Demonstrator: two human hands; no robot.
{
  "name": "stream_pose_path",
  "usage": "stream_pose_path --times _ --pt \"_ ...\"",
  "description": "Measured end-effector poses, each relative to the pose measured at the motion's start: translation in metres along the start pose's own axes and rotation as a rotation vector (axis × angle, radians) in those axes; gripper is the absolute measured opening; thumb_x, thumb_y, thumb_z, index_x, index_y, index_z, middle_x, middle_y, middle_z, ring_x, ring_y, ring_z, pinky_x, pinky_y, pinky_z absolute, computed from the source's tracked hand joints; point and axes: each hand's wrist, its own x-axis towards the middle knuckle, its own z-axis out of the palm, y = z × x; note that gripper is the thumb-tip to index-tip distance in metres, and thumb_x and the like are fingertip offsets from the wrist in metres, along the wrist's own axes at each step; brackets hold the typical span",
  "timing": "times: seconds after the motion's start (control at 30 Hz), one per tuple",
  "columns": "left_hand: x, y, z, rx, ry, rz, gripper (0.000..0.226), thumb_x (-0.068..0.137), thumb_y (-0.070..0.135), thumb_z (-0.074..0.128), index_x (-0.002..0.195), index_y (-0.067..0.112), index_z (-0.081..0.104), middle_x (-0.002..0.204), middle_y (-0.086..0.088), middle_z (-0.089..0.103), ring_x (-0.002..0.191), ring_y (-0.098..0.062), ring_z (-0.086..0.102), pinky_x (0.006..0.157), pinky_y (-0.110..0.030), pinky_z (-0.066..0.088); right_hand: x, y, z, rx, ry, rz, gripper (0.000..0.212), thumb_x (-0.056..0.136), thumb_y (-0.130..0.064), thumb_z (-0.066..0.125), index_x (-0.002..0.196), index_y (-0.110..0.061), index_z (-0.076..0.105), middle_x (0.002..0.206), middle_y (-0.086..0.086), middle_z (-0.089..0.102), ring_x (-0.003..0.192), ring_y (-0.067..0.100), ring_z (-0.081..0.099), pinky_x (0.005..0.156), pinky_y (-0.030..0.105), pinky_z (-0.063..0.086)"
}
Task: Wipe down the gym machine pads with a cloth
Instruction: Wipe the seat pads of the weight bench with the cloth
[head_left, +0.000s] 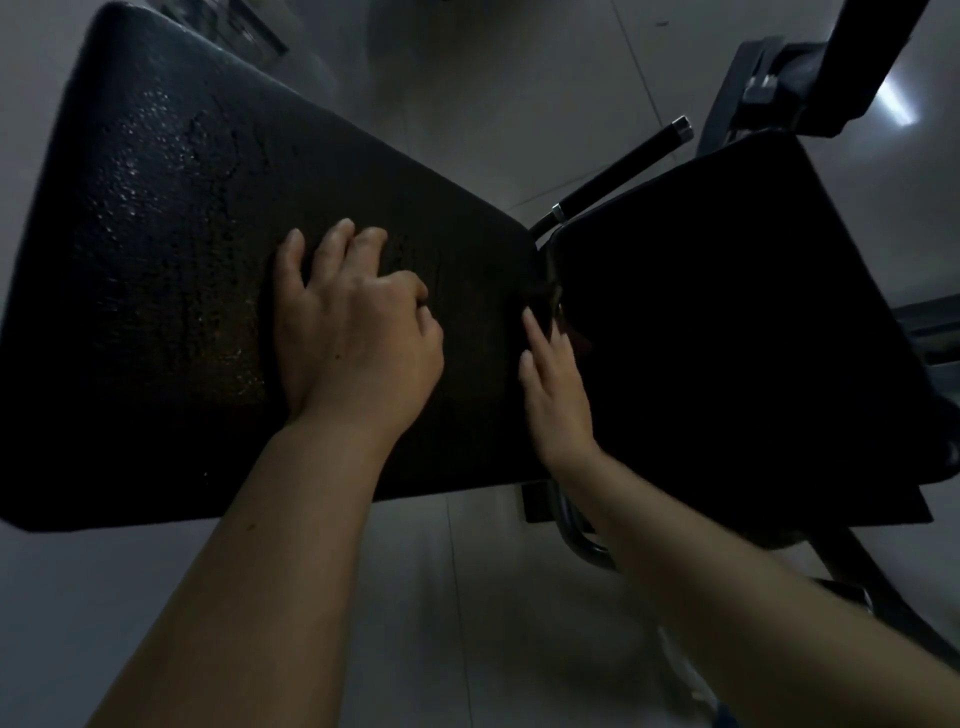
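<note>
The left hand (353, 332) is pressing fingers-curled on the long black textured vinyl pad (171, 249), whose droplet-speckled stretch is lying far-left. The right hand (558, 395) is hovering, fingers loosely spread, by the smaller black pad (727, 322). No cloth is showing.

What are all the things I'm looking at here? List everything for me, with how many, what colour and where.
Long pad: one, black, worn and glistening on its far half, fills the left and centre.
Seat pad: one, black, to the right, meeting the long pad's narrow end.
Handle bar: one, black with silver ends, behind the gap between the pads.
Metal frame: dark grey, upper right; more tubing shows under the seat pad.
Floor: pale grey tiles, all around.
Cloth: none that I can make out.
Left hand: one, bare, on the long pad.
Right hand: one, bare, fingers open, at the gap between the pads.
</note>
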Motion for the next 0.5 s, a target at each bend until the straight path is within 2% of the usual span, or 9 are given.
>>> stream_pose_path --times 0.07,0.13,0.23,0.33,0.43,0.5 --pt "0.0 0.001 0.0 0.004 0.0 -0.003 0.023 0.089 0.034 0.054 0.105 0.028 0.069 0.147 -0.004 0.041 0.142 -0.022 0.024 0.115 -0.045 0.005 -0.048 -0.006 0.008 -0.031 -0.037 -0.021 0.043 0.098 -0.05 0.022 0.139 -0.055 0.008 0.157 -0.014 0.005 0.145 0.006 -0.008 0.119 0.04 0.002" --pt "0.001 0.001 0.002 0.001 0.01 -0.008 0.023 0.088 0.032 0.055 0.104 0.027 0.07 0.146 -0.005 0.043 0.141 -0.022 0.026 0.115 -0.045 0.005 -0.094 -0.023 0.016 0.024 -0.099 -0.094 0.048 0.09 -0.062 0.015 0.135 -0.064 0.001 0.154 -0.022 -0.001 0.142 -0.002 -0.017 0.117 0.031 -0.01" --pt "0.0 0.0 0.004 -0.007 0.018 -0.016 0.022 0.086 0.031 0.056 0.103 0.027 0.07 0.144 -0.005 0.045 0.141 -0.022 0.027 0.115 -0.044 0.005 -0.119 -0.03 0.02 0.127 -0.157 -0.138 0.053 0.087 -0.072 0.01 0.137 -0.064 -0.006 0.149 -0.039 -0.007 0.14 -0.007 -0.016 0.111 0.017 -0.017" --pt "0.0 0.001 0.004 0.0 0.01 -0.026 0.022 0.085 0.031 0.056 0.101 0.027 0.07 0.143 -0.006 0.046 0.14 -0.023 0.029 0.115 -0.044 0.006 -0.089 -0.014 0.012 0.061 -0.104 -0.15 0.052 0.092 -0.066 0.012 0.14 -0.053 -0.003 0.146 -0.036 -0.004 0.14 -0.011 -0.009 0.112 0.014 -0.011" --pt "0.001 0.003 0.002 0.007 -0.01 -0.037 0.023 0.086 0.032 0.057 0.104 0.028 0.07 0.145 -0.005 0.044 0.141 -0.022 0.027 0.115 -0.044 0.005 -0.054 -0.004 0.006 -0.054 -0.109 -0.121 0.044 0.095 -0.055 0.017 0.135 -0.057 -0.002 0.143 -0.037 -0.007 0.136 -0.016 -0.014 0.109 0.01 -0.012" --pt "0.002 0.003 0.002 0.009 -0.022 -0.045 0.024 0.087 0.033 0.056 0.106 0.029 0.068 0.147 -0.005 0.042 0.142 -0.022 0.024 0.115 -0.044 0.004 -0.031 -0.003 0.002 -0.045 -0.108 -0.077 0.043 0.101 -0.047 0.023 0.137 -0.054 0.001 0.146 -0.033 -0.005 0.135 -0.013 -0.013 0.112 0.016 -0.008"
